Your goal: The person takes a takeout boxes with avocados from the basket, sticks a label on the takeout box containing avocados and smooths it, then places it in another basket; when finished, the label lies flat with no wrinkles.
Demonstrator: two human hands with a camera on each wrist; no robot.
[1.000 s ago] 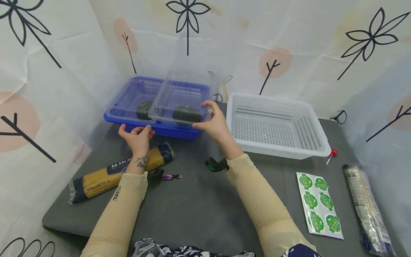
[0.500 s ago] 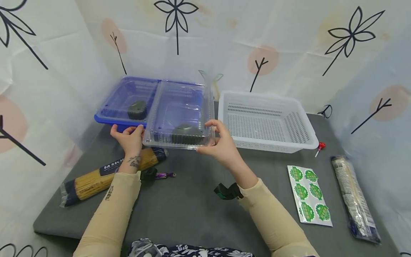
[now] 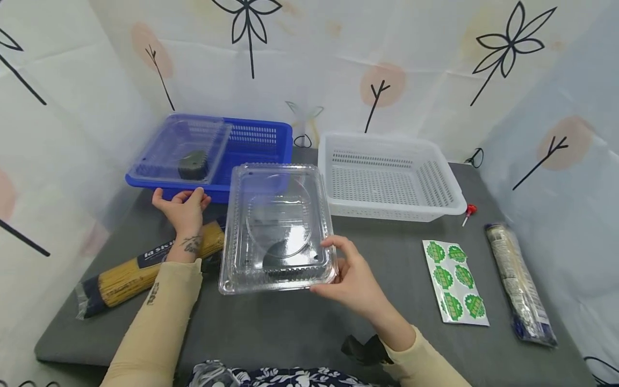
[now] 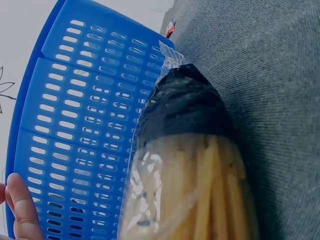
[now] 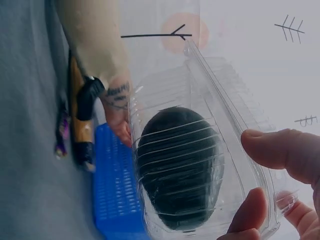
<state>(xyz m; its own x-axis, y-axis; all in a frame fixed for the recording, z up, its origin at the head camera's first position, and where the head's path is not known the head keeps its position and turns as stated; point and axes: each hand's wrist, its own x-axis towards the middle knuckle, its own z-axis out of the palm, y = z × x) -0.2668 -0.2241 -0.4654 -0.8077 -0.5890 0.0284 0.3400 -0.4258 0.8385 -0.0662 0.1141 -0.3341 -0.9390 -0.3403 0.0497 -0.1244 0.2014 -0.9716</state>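
My right hand point(image 3: 355, 282) grips the right edge of a clear plastic clamshell container point(image 3: 278, 215), held over the table in front of the blue basket point(image 3: 261, 153). Inside it lies a dark oval thing shaped like an avocado point(image 5: 180, 167), seen through the ribbed wall. My left hand point(image 3: 181, 212) holds the front rim of the blue basket, fingers curled at its edge. A second clear container point(image 3: 166, 145) sits in that basket's left side with a similar dark thing point(image 3: 193, 165) in it. Under my left wrist lies a pack of spaghetti point(image 3: 128, 279).
Right of the blue basket stands a white basket point(image 3: 391, 212). A sheet of green stickers point(image 3: 454, 282), another long plastic-wrapped pack point(image 3: 519, 285) and a small red-handled tool point(image 3: 469, 212) lie at the right. A small purple-wrapped item point(image 5: 62, 132) is near the spaghetti.
My right hand has lifted the clear container out of the blue basket's right side and brought it toward me. My left hand has stayed at the basket's front rim.
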